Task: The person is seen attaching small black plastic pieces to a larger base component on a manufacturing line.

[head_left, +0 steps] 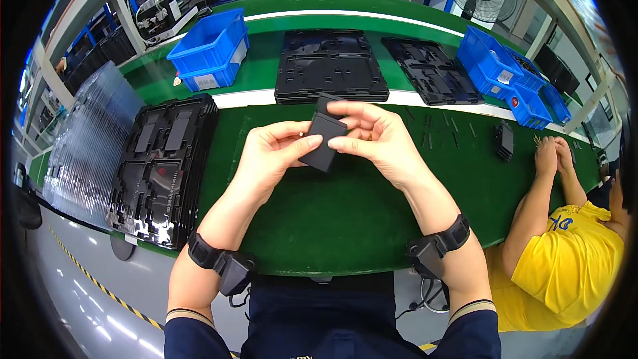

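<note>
Above the green bench (345, 213), we see both hands clamped on the dark block (323, 141): left hand (269, 153) lower-left, right hand (375, 136) upper-right, its long axis tilted.

Below both hands the green table (319, 219) lies bare down to its near edge, so either wrist has open room to drop or draw back. Left of the left hand (269, 153) a stack of black moulded trays (163, 166) blocks the way, with clear plastic sheets (83, 146) beyond it. Straight ahead of the hands another stack of black trays (330, 70) stands close. Right of the right hand (375, 136) the surface is open as far as some small dark pins (438, 134), a small black block (504, 140) and a co-worker's hands (553, 155).
</note>
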Motion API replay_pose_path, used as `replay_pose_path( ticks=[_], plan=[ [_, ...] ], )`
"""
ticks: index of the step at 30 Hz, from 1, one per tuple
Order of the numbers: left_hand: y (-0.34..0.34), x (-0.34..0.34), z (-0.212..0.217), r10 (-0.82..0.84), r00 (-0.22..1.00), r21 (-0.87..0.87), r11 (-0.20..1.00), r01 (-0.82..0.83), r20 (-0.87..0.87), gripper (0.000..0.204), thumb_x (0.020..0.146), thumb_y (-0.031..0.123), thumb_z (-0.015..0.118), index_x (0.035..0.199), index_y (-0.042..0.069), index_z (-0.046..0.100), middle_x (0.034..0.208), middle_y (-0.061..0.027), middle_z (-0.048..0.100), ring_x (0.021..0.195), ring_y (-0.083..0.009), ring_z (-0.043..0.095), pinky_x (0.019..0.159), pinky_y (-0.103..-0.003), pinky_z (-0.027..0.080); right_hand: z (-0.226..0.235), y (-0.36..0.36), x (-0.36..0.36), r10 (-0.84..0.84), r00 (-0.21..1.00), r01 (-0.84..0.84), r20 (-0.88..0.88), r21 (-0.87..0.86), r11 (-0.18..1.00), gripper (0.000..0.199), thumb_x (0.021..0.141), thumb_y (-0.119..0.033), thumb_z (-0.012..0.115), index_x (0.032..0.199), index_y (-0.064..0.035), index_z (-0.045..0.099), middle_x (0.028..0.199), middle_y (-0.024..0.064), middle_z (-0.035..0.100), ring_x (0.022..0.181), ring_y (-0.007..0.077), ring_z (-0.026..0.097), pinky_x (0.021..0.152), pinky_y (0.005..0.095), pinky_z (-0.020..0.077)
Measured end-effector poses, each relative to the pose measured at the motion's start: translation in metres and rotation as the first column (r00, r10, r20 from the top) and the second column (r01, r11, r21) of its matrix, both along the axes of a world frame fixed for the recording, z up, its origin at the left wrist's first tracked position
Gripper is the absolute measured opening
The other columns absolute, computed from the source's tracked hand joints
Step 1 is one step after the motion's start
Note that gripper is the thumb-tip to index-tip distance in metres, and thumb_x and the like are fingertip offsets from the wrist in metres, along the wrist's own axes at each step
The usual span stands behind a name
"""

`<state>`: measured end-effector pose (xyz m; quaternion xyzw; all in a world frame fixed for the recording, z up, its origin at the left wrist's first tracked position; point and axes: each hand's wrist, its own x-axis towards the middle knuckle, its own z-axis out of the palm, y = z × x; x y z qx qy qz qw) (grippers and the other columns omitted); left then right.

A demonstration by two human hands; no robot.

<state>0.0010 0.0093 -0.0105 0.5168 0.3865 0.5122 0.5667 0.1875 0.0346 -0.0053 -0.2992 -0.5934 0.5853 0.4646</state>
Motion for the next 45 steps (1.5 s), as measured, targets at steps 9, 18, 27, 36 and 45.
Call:
replay_pose_path(
  ticks=[9,18,27,36,45],
  plan=[
    [-0.002,0.002,0.004,-0.048,0.999,-0.026,0.998,0.048,0.017,0.027,0.077,0.009,0.067,0.101,-0.001,0.062,0.088,-0.0084,0.064,0.077,-0.0124,0.062,0.068,-0.026,0.053,0.000,0.009,0.017,0.144,0.989,-0.144,0.045,-0.003,0.990,0.034,0.074,0.000,0.066,0.108,-0.0022,0.061,0.092,0.0079,0.064,0.085,0.0117,0.061,0.078,0.0242,0.0490],
    [-0.007,-0.005,0.001,-0.007,1.000,-0.005,1.000,0.007,-0.027,0.032,0.077,0.014,0.067,0.104,-0.003,0.060,0.091,-0.0100,0.064,0.077,-0.0141,0.061,0.066,-0.025,0.051,0.008,0.004,0.012,0.081,0.973,-0.093,0.216,0.043,0.995,0.033,0.078,-0.009,0.064,0.109,0.0002,0.059,0.097,0.0084,0.063,0.085,0.0135,0.060,0.077,0.0256,0.0485],
    [-0.081,-0.143,0.059,0.629,0.660,0.307,0.777,-0.549,-0.410,0.036,0.074,0.012,0.069,0.107,0.000,0.059,0.088,-0.0053,0.064,0.077,-0.0090,0.059,0.069,-0.021,0.047,0.004,0.011,0.026,-0.156,0.977,0.160,0.145,-0.018,0.987,0.021,0.080,-0.019,0.065,0.094,-0.0038,0.064,0.076,0.0033,0.063,0.065,0.0078,0.060,0.060,0.0198,0.0489],
    [-0.117,-0.266,0.028,0.592,0.626,0.030,0.738,-0.674,-0.508,0.042,0.069,0.011,0.072,0.107,-0.001,0.059,0.088,-0.0076,0.064,0.077,-0.0132,0.059,0.075,-0.024,0.046,0.009,0.002,0.007,0.112,0.951,-0.104,0.287,-0.042,0.994,0.021,0.078,-0.018,0.066,0.093,-0.0029,0.064,0.076,0.0037,0.064,0.066,0.0095,0.060,0.060,0.0202,0.0479],
    [-0.115,-0.255,0.006,0.498,0.065,0.445,0.819,-0.363,-0.865,0.045,0.084,0.022,0.056,0.124,0.006,0.048,0.135,-0.0172,0.035,0.124,-0.0296,0.034,0.102,-0.035,0.027,0.027,0.027,0.085,-0.480,0.863,0.463,0.157,0.134,0.876,0.024,0.082,-0.031,0.061,0.085,-0.0069,0.062,0.075,0.0013,0.062,0.056,0.0060,0.053,0.051,0.0183,0.0409]
  ],
)
